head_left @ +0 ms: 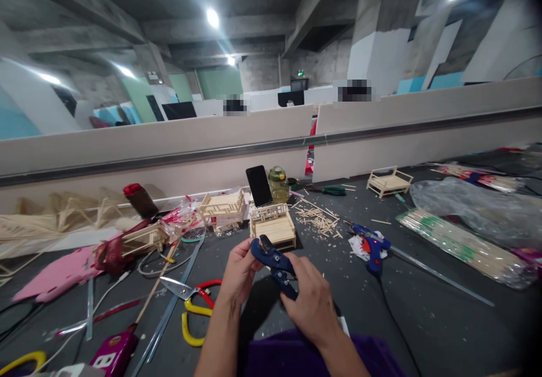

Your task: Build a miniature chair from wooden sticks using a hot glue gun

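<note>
My right hand (pixel 311 298) is wrapped around the handles of dark blue hand cutters (pixel 273 258), whose head points up and left. Close against that head is my left hand (pixel 241 270), its thumb and fingers pinched together; whatever lies between them is hidden. Just beyond the cutters stands a miniature wooden bench (pixel 273 224) built from thin sticks, its front partly covered by the tool. A second small stick-built piece (pixel 222 207) stands to its left. Many short cut sticks (pixel 317 219) lie scattered to the right of the bench.
Scissors (pixel 197 301) with red and yellow handles lie left of my forearm. A blue glue gun (pixel 370 247) rests at right, its cord running toward me. Beyond are a phone (pixel 258 186), a bottle (pixel 278 185), another miniature bench (pixel 389 182) and bagged sticks (pixel 457 241). A partition (pixel 190 145) borders the table.
</note>
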{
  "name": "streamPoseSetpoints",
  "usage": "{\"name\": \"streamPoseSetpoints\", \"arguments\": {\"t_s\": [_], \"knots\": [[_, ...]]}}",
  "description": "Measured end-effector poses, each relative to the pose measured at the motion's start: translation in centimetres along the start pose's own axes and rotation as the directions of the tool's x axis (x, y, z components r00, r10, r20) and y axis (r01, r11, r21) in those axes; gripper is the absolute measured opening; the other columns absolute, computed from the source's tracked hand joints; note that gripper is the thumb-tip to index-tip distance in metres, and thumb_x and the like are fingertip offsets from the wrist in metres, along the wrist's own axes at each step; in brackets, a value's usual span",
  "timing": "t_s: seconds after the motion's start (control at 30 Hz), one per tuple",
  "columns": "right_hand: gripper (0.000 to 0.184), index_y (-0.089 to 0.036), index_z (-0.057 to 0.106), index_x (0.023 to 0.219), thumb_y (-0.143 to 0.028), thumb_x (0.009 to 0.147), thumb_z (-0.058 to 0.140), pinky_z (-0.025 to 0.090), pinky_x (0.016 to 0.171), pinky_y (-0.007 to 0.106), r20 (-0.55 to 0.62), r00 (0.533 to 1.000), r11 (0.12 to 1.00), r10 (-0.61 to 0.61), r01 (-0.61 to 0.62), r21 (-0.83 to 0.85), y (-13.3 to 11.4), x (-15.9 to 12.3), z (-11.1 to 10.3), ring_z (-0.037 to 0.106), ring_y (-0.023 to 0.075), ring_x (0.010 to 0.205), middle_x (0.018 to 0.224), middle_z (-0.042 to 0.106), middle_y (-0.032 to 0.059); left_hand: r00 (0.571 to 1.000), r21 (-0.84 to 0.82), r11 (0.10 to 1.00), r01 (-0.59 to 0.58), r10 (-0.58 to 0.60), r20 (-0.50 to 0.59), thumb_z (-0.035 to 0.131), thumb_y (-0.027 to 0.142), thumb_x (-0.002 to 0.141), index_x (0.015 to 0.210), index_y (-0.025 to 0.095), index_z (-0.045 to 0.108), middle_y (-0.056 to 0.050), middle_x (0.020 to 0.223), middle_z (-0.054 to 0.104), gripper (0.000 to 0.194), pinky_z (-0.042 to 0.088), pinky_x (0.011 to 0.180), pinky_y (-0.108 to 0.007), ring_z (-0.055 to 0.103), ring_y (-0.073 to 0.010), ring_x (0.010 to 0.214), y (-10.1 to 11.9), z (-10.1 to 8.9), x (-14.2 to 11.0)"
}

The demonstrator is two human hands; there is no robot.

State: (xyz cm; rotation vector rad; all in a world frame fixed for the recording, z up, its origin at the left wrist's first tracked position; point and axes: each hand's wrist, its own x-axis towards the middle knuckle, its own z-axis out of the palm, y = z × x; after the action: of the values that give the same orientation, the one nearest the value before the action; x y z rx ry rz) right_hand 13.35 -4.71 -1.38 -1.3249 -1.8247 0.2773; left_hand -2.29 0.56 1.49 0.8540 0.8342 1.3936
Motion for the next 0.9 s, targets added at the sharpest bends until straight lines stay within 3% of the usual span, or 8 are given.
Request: {"name": "streamPoseSetpoints", "arguments": {"t_s": [0.33, 0.53, 0.9], "knots": [[0.061, -0.023, 0.050, 0.127, -0.009, 0.069, 0.057, 0.048, 0.089, 0.038, 0.061, 0.997, 0.997, 0.056, -0.059, 0.043, -0.2, 0.1, -0.1, 0.059, 0.0251, 0.100, 0.106, 0.060, 0.0066, 0.995, 0.080, 0.995, -0.055, 0.047, 0.090, 0.082, 0.038, 0.067, 0.071, 0.012, 0.067, 0.005, 0.056, 0.043, 0.030, 0.026, 0.048, -0.017, 0.029, -0.0050, 0.051, 0.0, -0.7, 0.0], [0.060, -0.024, 0.050, 0.126, -0.008, 0.068, 0.057, 0.048, 0.089, 0.038, 0.079, 0.994, 0.995, 0.070, -0.075, 0.069, -0.3, 0.1, -0.1, 0.059, 0.0250, 0.101, 0.105, 0.060, 0.0061, 0.995, 0.072, 0.995, -0.068, 0.062, 0.080, 0.080, 0.037, 0.069, 0.072, 0.013, 0.065, 0.005, 0.056, 0.042, 0.029, 0.025, 0.047, -0.017, 0.027, -0.0047, 0.050, -0.3, -0.2, 0.0], [0.055, -0.024, 0.054, 0.123, -0.008, 0.070, 0.053, 0.050, 0.082, 0.036, 0.040, 0.993, 0.993, 0.108, -0.109, 0.037, 0.2, 0.1, 0.4, 0.064, 0.0238, 0.093, 0.101, 0.065, 0.0052, 0.999, -0.019, 1.000, 0.025, -0.025, 0.024, 0.082, 0.039, 0.067, 0.072, 0.013, 0.063, 0.008, 0.048, 0.036, 0.033, 0.026, 0.043, -0.016, 0.026, -0.0034, 0.045, -0.9, 0.8, 0.1]]}}
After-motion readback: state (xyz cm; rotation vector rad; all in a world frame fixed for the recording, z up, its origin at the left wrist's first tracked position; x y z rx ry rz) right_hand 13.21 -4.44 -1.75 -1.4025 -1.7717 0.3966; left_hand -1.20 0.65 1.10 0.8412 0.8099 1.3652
